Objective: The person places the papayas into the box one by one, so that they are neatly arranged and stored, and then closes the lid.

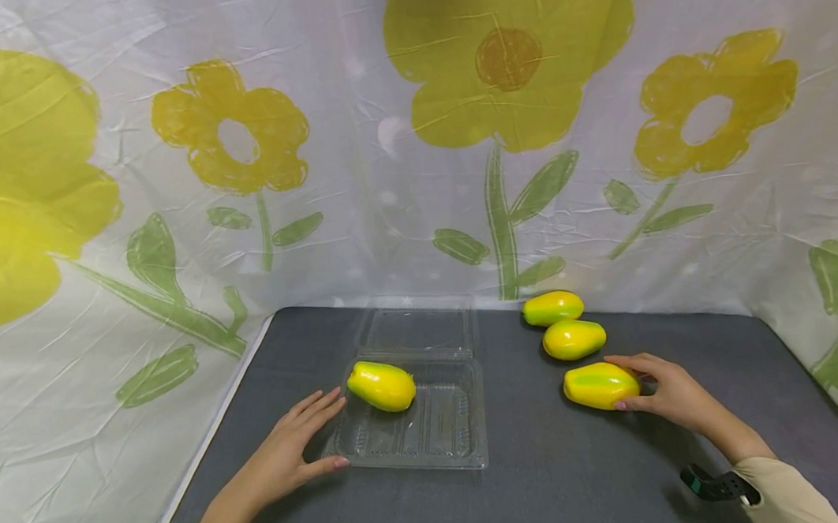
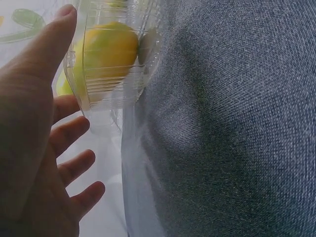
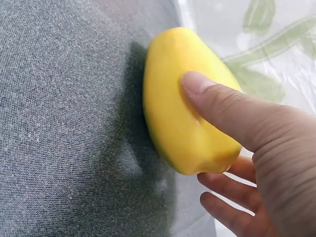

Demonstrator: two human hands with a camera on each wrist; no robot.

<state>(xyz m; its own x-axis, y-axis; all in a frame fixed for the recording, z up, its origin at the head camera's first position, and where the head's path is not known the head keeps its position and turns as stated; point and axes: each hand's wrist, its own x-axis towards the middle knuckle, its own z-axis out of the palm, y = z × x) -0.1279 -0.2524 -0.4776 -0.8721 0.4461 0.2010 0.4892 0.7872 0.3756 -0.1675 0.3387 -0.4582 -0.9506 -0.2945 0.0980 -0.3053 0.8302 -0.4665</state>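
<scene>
My right hand [image 1: 671,390] grips a yellow papaya [image 1: 599,385] by its right end, thumb on the near side and fingers on the far side. In the right wrist view the thumb presses on this papaya [image 3: 185,133]; whether it touches the table cannot be told. My left hand [image 1: 287,450], fingers spread, is at the left edge of a clear plastic clamshell box [image 1: 473,417]. One papaya [image 1: 383,386] lies in the box's left half. Through the box's clear wall, the left wrist view shows that papaya [image 2: 111,49] beside my left thumb.
Two more papayas, one farther back [image 1: 553,308] and one nearer [image 1: 575,339], lie beyond the gripped one. The box's lid [image 1: 417,330] is folded back toward the flowered curtain [image 1: 356,138]. All stand on a dark grey cloth-covered table [image 1: 537,476].
</scene>
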